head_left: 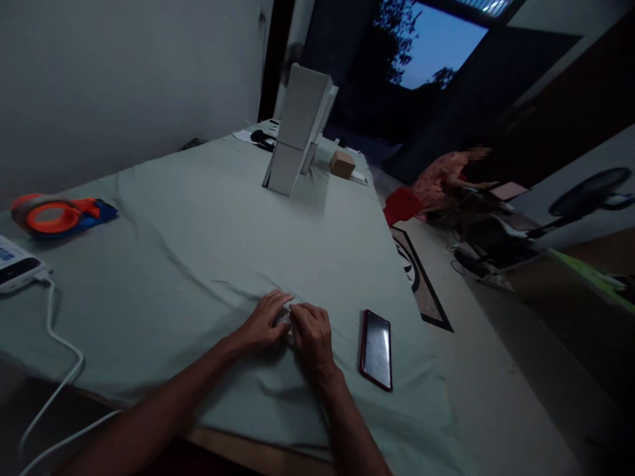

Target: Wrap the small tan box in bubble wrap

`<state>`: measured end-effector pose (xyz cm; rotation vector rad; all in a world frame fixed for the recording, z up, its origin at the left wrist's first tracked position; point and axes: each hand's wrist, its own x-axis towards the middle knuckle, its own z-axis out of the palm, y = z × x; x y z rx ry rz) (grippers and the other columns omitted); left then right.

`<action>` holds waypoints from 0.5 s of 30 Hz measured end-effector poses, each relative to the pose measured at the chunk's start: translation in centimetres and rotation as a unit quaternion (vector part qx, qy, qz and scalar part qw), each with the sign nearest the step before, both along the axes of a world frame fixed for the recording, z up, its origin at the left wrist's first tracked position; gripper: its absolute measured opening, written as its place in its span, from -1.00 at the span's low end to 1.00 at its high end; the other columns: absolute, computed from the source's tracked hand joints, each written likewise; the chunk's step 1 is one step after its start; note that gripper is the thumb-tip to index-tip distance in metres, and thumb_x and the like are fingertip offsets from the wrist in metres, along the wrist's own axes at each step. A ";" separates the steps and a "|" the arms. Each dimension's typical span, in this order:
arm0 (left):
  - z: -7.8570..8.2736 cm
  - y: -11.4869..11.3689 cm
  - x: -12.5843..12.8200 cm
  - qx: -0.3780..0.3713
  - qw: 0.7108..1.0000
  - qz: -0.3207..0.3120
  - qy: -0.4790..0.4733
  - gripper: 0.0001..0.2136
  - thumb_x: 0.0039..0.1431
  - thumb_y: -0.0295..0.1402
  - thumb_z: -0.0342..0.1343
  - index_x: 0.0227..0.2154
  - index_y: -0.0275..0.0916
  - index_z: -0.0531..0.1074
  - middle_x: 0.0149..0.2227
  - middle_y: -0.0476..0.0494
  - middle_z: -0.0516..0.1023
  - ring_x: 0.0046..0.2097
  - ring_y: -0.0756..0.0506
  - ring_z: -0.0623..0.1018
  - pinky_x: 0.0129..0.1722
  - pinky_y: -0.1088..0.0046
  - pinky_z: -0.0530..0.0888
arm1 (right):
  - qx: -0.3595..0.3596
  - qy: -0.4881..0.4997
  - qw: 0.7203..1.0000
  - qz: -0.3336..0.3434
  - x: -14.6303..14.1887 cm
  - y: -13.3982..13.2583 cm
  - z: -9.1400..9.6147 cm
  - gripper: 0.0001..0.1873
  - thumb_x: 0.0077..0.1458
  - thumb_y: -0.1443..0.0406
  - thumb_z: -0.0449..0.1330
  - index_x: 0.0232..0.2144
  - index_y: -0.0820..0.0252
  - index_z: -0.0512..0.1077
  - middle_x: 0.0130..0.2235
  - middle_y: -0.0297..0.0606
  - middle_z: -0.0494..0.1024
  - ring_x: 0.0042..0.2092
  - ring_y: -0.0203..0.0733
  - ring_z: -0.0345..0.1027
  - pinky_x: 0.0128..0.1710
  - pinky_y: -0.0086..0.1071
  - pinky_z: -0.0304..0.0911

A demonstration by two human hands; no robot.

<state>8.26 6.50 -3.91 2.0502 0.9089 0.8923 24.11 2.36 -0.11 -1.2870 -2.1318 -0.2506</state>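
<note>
My left hand (264, 322) and my right hand (312, 336) rest side by side on the pale green cloth (198, 238) that covers the table, near its front edge. Their fingers are curled and meet around a small pale thing (284, 318) that I cannot make out. A dark phone with a red case (376, 348) lies flat on the cloth just right of my right hand.
White boxes (297, 129) stand stacked at the far middle, a small brown box (342, 164) beside them. An orange and blue tool (54, 215) and a white device with a cable (17, 270) lie at left. A person (449, 175) sits on the floor at right, near a fan (590, 195).
</note>
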 end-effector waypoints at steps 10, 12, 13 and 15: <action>0.3 0.4 -0.4 0.050 0.999 0.006 0.004 -0.78 0.14 -0.32 0.10 -0.14 -0.17 0.44 -0.05 -0.17 0.47 0.12 -0.18 0.34 0.18 0.17 0.28 | -0.028 -0.023 0.999 0.003 0.0 -1.9 0.2 -0.63 0.20 0.50 -0.01 0.02 0.23 0.36 -0.15 -0.13 0.59 0.04 -0.05 0.34 -0.04 -0.18 0.14; 0.4 0.3 -0.4 0.061 0.998 0.007 0.007 -0.79 0.15 -0.31 0.10 -0.15 -0.18 0.44 -0.07 -0.17 0.48 0.11 -0.18 0.35 0.17 0.17 0.28 | -0.022 -0.040 0.999 -0.008 -0.1 -2.6 -0.1 -0.59 0.17 0.53 -0.04 0.03 0.24 0.35 -0.09 -0.12 0.58 0.11 -0.03 0.29 0.00 -0.16 0.10; 0.4 0.3 -0.4 0.065 0.998 0.008 0.009 -0.79 0.14 -0.32 0.10 -0.15 -0.19 0.45 -0.08 -0.17 0.48 0.10 -0.18 0.36 0.17 0.17 0.28 | -0.017 -0.050 0.999 -0.011 -0.1 -3.0 -0.2 -0.56 0.16 0.55 -0.06 0.05 0.24 0.34 -0.05 -0.12 0.57 0.14 -0.03 0.27 0.01 -0.15 0.08; 0.4 0.3 -0.4 0.070 0.997 0.011 0.010 -0.79 0.13 -0.34 0.09 -0.16 -0.20 0.45 -0.08 -0.17 0.48 0.10 -0.18 0.36 0.16 0.17 0.28 | -0.013 -0.069 0.997 -0.016 -0.2 -3.5 -0.5 -0.51 0.14 0.57 -0.07 0.08 0.24 0.33 0.01 -0.11 0.54 0.17 -0.03 0.23 0.03 -0.15 0.05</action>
